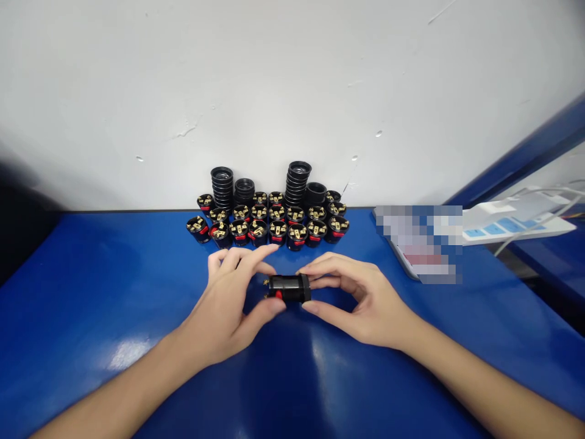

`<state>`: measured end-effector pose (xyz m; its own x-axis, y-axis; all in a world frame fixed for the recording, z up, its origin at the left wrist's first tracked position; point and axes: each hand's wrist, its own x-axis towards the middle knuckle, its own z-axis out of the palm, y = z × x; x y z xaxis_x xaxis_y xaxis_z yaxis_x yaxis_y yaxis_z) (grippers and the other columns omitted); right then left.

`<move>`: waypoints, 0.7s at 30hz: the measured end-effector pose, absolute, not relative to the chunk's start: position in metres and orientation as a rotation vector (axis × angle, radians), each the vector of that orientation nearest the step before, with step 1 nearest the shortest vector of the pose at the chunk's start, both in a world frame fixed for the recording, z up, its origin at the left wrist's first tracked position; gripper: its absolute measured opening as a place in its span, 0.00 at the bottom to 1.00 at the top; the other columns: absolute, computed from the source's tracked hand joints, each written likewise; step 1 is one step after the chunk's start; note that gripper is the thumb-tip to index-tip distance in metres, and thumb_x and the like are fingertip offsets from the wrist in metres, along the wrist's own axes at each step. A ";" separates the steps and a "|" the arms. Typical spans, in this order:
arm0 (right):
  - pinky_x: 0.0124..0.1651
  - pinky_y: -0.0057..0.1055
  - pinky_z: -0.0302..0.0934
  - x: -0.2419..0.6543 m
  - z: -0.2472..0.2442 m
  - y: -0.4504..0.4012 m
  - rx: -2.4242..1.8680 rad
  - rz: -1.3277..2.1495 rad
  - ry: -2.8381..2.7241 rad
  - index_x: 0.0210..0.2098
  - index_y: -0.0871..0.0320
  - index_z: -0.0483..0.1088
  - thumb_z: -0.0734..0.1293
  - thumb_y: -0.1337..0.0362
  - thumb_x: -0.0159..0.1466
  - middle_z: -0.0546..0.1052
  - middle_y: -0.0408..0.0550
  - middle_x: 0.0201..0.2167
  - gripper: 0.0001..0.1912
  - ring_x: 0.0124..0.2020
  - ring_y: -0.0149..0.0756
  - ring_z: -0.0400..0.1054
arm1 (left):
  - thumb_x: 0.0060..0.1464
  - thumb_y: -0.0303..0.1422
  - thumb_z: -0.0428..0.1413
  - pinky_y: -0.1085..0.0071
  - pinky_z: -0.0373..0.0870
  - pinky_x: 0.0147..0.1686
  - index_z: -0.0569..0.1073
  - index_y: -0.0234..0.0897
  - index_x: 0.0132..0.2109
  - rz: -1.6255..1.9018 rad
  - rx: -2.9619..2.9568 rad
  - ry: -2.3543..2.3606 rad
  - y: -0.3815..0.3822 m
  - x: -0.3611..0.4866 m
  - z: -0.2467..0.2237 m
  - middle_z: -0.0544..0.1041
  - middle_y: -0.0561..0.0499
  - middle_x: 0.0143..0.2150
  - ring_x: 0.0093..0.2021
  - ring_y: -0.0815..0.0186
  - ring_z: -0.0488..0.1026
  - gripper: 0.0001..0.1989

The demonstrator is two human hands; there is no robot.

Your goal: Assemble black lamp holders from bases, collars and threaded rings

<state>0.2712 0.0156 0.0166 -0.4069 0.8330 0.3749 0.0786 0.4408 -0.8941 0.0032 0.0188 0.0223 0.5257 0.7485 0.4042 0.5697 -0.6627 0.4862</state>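
Between my two hands a black cylindrical electrical connector (287,288) lies on its side above the blue table. Brass terminals stick out of its left end, and a red tab shows low on its body. My left hand (228,311) pinches the body near the terminals with thumb and a finger, the other fingers raised. On the right end sits a wider black ring (305,288), gripped by the thumb and fingertips of my right hand (365,299). Beyond my hands, several similar connectors (278,230) stand upright in rows, brass terminals facing up.
Behind the rows rise stacks of black rings (222,189), a taller one (298,183) among them. A phone (402,244), partly blurred, lies at the right beside a white power strip (516,228) with cables. A white wall (274,91) borders the back of the blue table (114,292).
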 end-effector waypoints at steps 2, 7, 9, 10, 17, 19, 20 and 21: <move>0.55 0.38 0.85 0.271 0.017 0.015 -0.781 1.036 -1.813 0.54 0.56 0.80 0.80 0.70 0.66 0.83 0.52 0.49 0.17 0.47 0.40 0.86 | 0.78 0.34 0.50 0.53 0.54 0.59 0.60 0.47 0.73 0.818 2.476 1.139 0.019 0.002 0.025 0.84 0.50 0.51 0.51 0.56 0.73 0.22; 0.55 0.38 0.85 0.271 0.018 0.015 -0.782 1.013 -1.840 0.55 0.57 0.80 0.79 0.71 0.67 0.82 0.52 0.49 0.18 0.47 0.40 0.86 | 0.76 0.30 0.50 0.55 0.55 0.56 0.65 0.47 0.69 0.795 2.483 1.135 0.019 0.004 0.026 0.82 0.52 0.46 0.49 0.57 0.74 0.19; 0.56 0.38 0.85 0.272 0.017 0.015 -0.783 1.010 -1.839 0.55 0.57 0.80 0.79 0.71 0.67 0.82 0.52 0.49 0.17 0.48 0.40 0.86 | 0.75 0.29 0.54 0.55 0.55 0.57 0.62 0.48 0.71 0.834 2.473 1.118 0.020 0.004 0.023 0.82 0.52 0.47 0.49 0.57 0.74 0.22; 0.56 0.37 0.85 0.272 0.017 0.015 -0.786 1.010 -1.829 0.55 0.57 0.80 0.79 0.70 0.67 0.82 0.52 0.49 0.17 0.48 0.40 0.86 | 0.74 0.30 0.56 0.55 0.56 0.58 0.60 0.48 0.72 0.878 2.468 1.106 0.020 0.004 0.022 0.82 0.52 0.49 0.50 0.57 0.74 0.25; 0.56 0.39 0.85 0.272 0.016 0.015 -0.788 1.033 -1.791 0.55 0.56 0.79 0.79 0.70 0.68 0.82 0.52 0.50 0.17 0.49 0.41 0.86 | 0.71 0.43 0.63 0.52 0.54 0.61 0.52 0.48 0.75 0.932 2.486 1.054 0.024 0.000 0.019 0.81 0.46 0.57 0.57 0.52 0.73 0.36; 0.56 0.38 0.85 0.272 0.016 0.015 -0.780 1.029 -1.810 0.55 0.56 0.79 0.79 0.70 0.67 0.82 0.52 0.50 0.17 0.49 0.40 0.86 | 0.76 0.36 0.56 0.52 0.53 0.59 0.56 0.49 0.73 0.837 2.494 1.112 0.023 0.001 0.022 0.83 0.49 0.52 0.53 0.55 0.74 0.26; 0.56 0.37 0.85 0.272 0.016 0.015 -0.777 1.022 -1.817 0.55 0.56 0.79 0.79 0.70 0.67 0.81 0.52 0.50 0.18 0.49 0.40 0.85 | 0.76 0.33 0.54 0.53 0.53 0.58 0.57 0.50 0.72 0.812 2.503 1.135 0.023 0.002 0.023 0.83 0.51 0.50 0.51 0.56 0.75 0.23; 0.56 0.37 0.85 0.271 0.016 0.015 -0.777 1.016 -1.823 0.55 0.56 0.79 0.79 0.70 0.67 0.81 0.52 0.50 0.18 0.49 0.40 0.85 | 0.76 0.32 0.54 0.54 0.53 0.57 0.58 0.50 0.71 0.802 2.509 1.148 0.023 0.002 0.024 0.83 0.52 0.48 0.50 0.57 0.75 0.23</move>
